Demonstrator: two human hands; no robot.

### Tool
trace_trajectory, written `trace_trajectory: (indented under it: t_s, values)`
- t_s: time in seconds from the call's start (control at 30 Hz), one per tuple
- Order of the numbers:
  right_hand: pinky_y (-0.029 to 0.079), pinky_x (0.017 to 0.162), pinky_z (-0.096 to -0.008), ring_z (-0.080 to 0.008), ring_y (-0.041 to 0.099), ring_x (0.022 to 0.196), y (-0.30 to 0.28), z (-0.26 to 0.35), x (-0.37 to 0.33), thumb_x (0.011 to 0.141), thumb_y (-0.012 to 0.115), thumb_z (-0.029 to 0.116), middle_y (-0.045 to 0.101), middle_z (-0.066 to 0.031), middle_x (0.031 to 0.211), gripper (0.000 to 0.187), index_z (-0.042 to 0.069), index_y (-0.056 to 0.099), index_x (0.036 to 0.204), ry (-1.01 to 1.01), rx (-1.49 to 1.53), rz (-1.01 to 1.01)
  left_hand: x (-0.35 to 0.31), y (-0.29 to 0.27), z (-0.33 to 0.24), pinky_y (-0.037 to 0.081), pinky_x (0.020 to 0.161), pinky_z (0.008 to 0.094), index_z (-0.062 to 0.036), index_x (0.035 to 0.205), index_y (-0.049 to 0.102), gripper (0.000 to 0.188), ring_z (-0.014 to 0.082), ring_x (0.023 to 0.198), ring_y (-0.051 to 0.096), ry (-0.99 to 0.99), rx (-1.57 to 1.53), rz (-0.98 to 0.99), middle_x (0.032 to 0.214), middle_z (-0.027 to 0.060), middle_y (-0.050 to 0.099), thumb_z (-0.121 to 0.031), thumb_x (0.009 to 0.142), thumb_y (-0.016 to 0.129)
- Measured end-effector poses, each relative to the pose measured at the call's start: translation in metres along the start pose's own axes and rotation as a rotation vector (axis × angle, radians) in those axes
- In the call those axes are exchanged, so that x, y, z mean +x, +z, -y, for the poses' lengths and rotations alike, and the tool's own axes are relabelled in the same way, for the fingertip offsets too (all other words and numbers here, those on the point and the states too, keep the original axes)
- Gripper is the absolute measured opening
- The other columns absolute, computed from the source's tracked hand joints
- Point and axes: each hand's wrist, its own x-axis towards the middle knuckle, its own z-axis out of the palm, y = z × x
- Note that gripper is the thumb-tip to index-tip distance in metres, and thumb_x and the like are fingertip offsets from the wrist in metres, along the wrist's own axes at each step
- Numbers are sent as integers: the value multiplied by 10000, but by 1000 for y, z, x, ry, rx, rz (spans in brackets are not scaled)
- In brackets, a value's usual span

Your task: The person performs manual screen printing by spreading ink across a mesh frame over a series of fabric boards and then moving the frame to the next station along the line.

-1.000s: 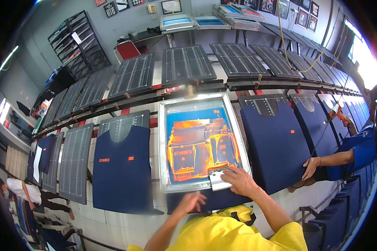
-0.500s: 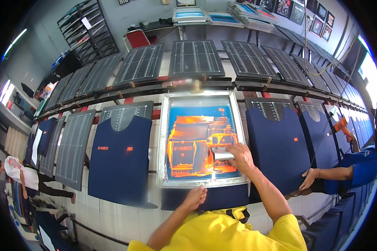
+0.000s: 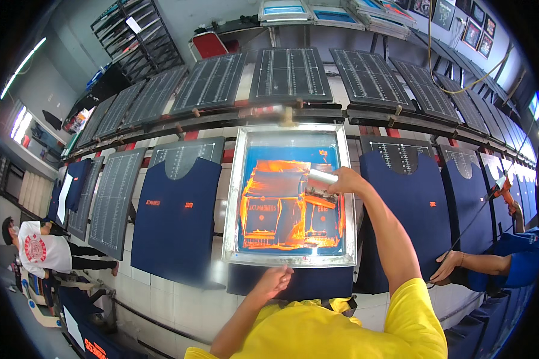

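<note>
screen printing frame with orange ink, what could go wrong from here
Orange ink lies unevenly, so the print might come out patchy. The left hand is near the screen printing frame; a bump could shift it. The squeegee in the right hand might drip onto the navy shirt panel alongside.

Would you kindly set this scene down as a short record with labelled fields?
Left hand: fingers curled, by the frame's near edge; contact unclear
Right hand: holds a silver squeegee over the screen's right half
Frame: silver, rectangular, around blue mesh
Ink: orange, streaked unevenly across the mesh
Left neighbour: navy garment piece with small orange prints, on a grey board
Far right: co-worker in blue, holding an orange tool
</note>
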Motion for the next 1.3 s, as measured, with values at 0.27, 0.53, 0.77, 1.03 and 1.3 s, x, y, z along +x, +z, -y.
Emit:
trace_trajectory:
  t_s: [0.27,0.53,0.77,1.03,1.3]
  values:
    - [493,804,-414,-300,660,911,65,29,-143,618,843,165,698,-105,957,430,66,693,1008,-249,-192,-210,-19,10,2,351,512,198,17,1231,578,422,60,537,432,85,5,75,800,27,615,-354,1076,451]
    - [453,775,-414,-253,602,969,84,46,-178,581,830,52,656,-34,1041,489,93,634,1027,-354,-206,-441,-4,61,-40,436,951,369,15,1344,515,362,270,1134,571,1229,1127,-172,1226,176,606,-151,1028,459]
    - [444,760,-406,-241,605,936,108,47,-216,579,794,60,668,-37,1088,493,103,648,1048,-369,-223,-431,5,69,-34,381,1050,465,9,1324,529,429,382,1276,516,1094,1421,-23,1345,199,575,18,896,537]
    - [460,777,-428,-276,645,927,67,26,-90,671,805,121,701,-59,926,274,106,692,920,-311,-204,-548,100,78,-131,416,880,506,-51,1228,581,296,377,1058,614,1125,1489,-129,1153,183,656,-51,937,525]
    - [435,725,-433,-283,644,830,51,39,-115,656,821,100,726,-66,926,324,87,715,962,-386,-157,-587,52,97,-138,409,882,490,-43,1197,600,262,350,1049,623,1106,1564,-110,1162,169,669,-80,939,574]
